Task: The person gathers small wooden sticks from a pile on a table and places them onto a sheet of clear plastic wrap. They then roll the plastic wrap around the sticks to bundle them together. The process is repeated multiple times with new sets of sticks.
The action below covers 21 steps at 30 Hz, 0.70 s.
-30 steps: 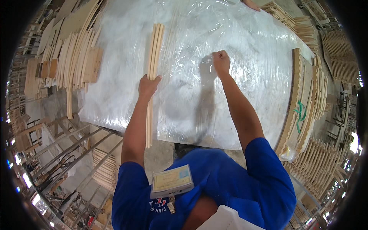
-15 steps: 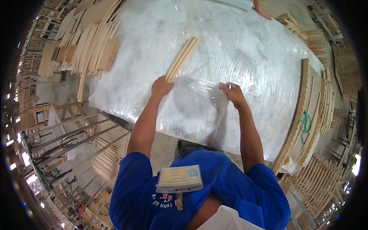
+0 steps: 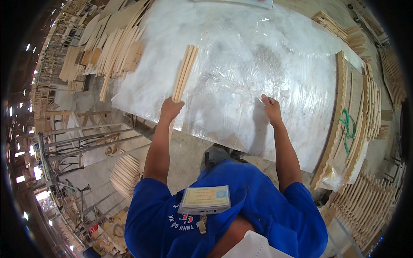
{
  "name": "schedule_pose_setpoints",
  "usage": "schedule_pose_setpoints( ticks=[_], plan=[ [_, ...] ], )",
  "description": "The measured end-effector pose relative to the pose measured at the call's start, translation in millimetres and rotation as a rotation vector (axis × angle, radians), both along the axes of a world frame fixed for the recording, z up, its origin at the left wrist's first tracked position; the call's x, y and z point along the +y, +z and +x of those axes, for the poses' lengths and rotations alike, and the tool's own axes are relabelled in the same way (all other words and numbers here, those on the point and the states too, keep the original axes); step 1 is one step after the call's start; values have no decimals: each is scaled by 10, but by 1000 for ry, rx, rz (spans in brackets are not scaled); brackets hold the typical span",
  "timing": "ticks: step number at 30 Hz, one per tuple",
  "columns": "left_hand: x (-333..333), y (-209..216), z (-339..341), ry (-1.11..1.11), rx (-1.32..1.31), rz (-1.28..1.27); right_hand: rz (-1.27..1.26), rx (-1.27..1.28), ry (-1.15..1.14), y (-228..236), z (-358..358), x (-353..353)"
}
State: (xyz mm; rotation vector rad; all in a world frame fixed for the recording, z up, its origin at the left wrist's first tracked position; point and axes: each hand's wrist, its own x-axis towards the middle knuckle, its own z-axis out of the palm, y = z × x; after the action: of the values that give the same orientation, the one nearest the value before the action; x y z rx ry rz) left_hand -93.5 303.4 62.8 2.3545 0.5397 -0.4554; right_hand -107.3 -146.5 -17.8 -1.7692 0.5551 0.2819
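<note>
A slim bundle of pale wooden strips (image 3: 185, 73) is gripped near its lower end by my left hand (image 3: 172, 109), over the left part of the table's front edge. The strips point away from me, tilted slightly right. To the right, over the film, my right hand (image 3: 272, 108) is closed with thumb and fingers together. Whatever it pinches, if anything, is too small to make out. Beneath both hands, clear plastic film (image 3: 232, 81) with shiny wrinkles covers the pale tabletop.
Stacked wooden strips (image 3: 116, 51) stand beyond the table's left edge. Scalloped wooden rails (image 3: 333, 116) with a green strap (image 3: 346, 129) lie along the right side. A metal frame (image 3: 86, 142) stands at lower left. A film roll (image 3: 254, 2) lies at the far edge.
My left hand has drawn the strips left and nearer, turning them more upright. My right hand has shifted right. Another person's hand at the far edge has left the view.
</note>
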Motion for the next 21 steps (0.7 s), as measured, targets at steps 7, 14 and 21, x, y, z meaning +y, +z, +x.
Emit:
schedule_pose_setpoints(
  ticks=[7,14,21],
  plan=[
    [-461,-205,875,114,-75,-178,-49,-28,63,65,-106,202],
    [-921,-502,1545,38,175,-473,-127,-48,13,36,-199,145],
    [46,-344,1410,-6,23,-358,-313,81,117,80,6,-287]
  ],
)
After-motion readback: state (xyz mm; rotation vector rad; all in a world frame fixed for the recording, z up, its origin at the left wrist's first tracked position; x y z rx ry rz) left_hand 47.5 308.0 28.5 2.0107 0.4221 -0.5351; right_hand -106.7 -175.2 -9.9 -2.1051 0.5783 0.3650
